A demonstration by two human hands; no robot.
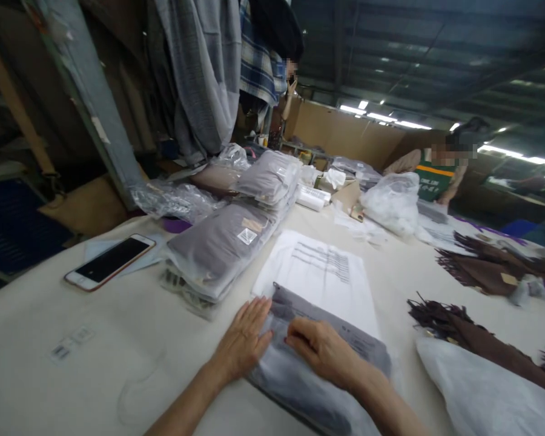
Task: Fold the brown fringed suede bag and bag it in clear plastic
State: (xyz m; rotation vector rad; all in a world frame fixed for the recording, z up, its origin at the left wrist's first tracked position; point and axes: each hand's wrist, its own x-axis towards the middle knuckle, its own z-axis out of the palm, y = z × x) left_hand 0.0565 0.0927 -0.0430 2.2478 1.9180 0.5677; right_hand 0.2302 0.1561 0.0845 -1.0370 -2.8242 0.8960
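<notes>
A clear plastic bag (295,381) with folded grey cloth inside lies in front of me, its upper part over a printed sheet (327,266). My left hand (245,339) rests flat at the bag's left edge, fingers stretched out. On top of the bag, my right hand (322,351) is closed, with its fingers curled and the thumb against them. What is between those fingers, if anything, is hidden. Beyond my left hand stands a stack of bagged grey cloths (222,248), the front one bearing a white label.
A phone (111,261) lies at the left. Brown fringed scarves (495,339) and a white plastic bag (490,387) are at the right. Crumpled plastic (393,203) sits farther back. A co-worker in a green apron (436,178) stands across the table (131,339); another person stands behind hanging cloths (200,72).
</notes>
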